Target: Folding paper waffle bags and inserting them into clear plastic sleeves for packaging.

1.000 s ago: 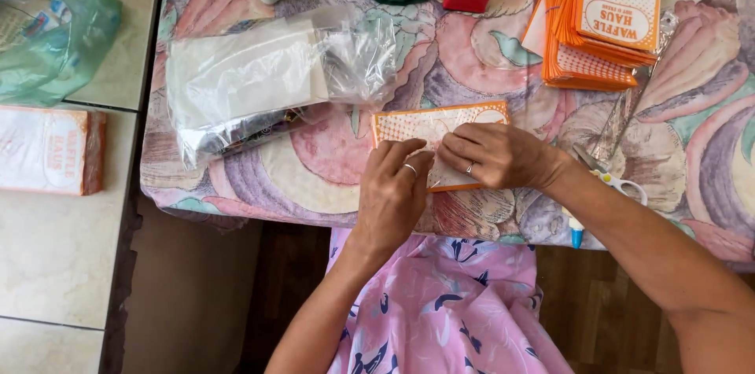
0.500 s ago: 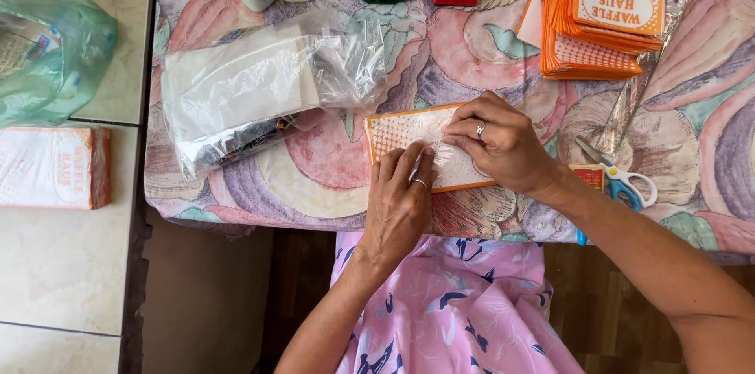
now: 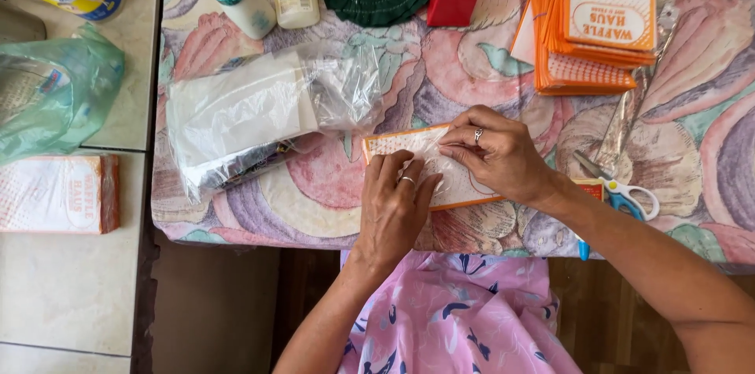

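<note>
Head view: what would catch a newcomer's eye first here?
Both hands press flat on an orange-edged card at the table's near edge, left hand beside right hand. A stack of orange cards lies far right; crumpled clear plastic bags lie left of the hands.

- Orange-edged flat packet [image 3: 436, 173] at the counter's front, under both hands.
- Orange card stack [image 3: 602, 16], far right.
- Clear bags [image 3: 259, 110], left.
- Orange-white box [image 3: 59, 195], far left.
</note>
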